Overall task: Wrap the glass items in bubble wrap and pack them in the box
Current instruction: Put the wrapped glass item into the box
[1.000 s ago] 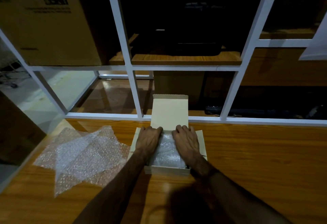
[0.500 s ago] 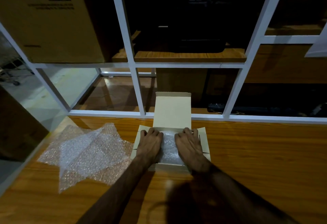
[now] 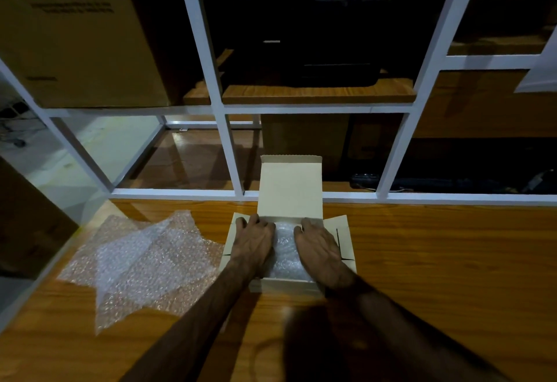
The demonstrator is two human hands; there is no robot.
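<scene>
A small beige cardboard box [image 3: 289,285] sits on the wooden table, its lid [image 3: 291,188] standing upright at the far side and its side flaps spread out. Inside lies a bubble-wrapped bundle [image 3: 285,250]; the glass under the wrap is hidden. My left hand [image 3: 253,240] lies flat on the bundle's left part, fingertips at the box's far left corner. My right hand [image 3: 318,243] presses the right part in the same way, with its fingertips at the foot of the lid. Both palms face down.
Loose sheets of bubble wrap [image 3: 144,261] lie on the table [image 3: 452,276] left of the box. A white metal shelf frame [image 3: 229,146] rises behind the table's far edge. A large cardboard carton [image 3: 75,34] stands on the upper left shelf.
Both hands have slid apart from the middle of the bundle toward the box's left and right sides, showing more wrap between them. The box has stayed put.
</scene>
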